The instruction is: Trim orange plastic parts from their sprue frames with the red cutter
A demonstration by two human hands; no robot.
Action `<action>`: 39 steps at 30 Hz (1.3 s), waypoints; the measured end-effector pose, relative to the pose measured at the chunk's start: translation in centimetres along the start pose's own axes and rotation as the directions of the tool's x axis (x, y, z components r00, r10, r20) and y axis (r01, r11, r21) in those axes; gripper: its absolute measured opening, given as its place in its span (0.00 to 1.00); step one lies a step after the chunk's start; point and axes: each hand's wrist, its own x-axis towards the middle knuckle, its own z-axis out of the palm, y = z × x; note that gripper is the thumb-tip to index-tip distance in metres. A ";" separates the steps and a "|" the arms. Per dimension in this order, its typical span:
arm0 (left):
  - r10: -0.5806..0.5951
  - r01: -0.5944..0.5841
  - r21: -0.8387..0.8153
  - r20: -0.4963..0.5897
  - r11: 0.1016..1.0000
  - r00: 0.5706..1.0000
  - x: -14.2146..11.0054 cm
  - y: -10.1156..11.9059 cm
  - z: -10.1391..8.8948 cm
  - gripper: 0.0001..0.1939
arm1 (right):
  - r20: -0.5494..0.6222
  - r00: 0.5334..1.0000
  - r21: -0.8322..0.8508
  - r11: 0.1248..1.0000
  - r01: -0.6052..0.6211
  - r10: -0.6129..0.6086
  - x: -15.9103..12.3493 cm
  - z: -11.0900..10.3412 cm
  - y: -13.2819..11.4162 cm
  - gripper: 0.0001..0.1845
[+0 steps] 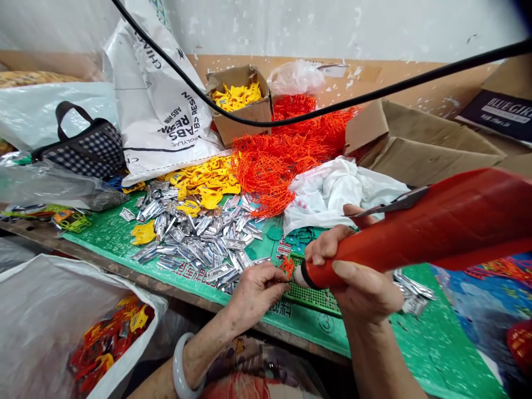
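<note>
My right hand (357,271) is wrapped round a red power screwdriver (415,233), its body reaching out to the right edge. The tool's pale tip points down-left, close to a small orange plastic piece (286,267). Fingers of my left hand (260,291) are pinched together beside that piece and appear to hold it at its edge; a white bangle (182,366) circles the wrist. Under both hands lies a green perforated tray (313,299). Left of it spreads a heap of shiny metal blades (199,238). What the screwdriver's tip touches is hidden.
Yellow plastic parts (211,177) and orange plastic strands (270,172) pile up behind the blades. Cardboard boxes (245,119), a white sack (162,111) and a checked bag (87,147) line the back. A black cable (291,118) crosses above. An open white bag (54,310) stands front left.
</note>
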 end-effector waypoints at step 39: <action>-0.277 0.262 -0.288 -0.011 0.921 0.961 -0.6 0.2 0.3 0.09 | -0.118 0.993 -0.119 0.993 0.009 -0.023 -0.3 1.2 0.2 0.30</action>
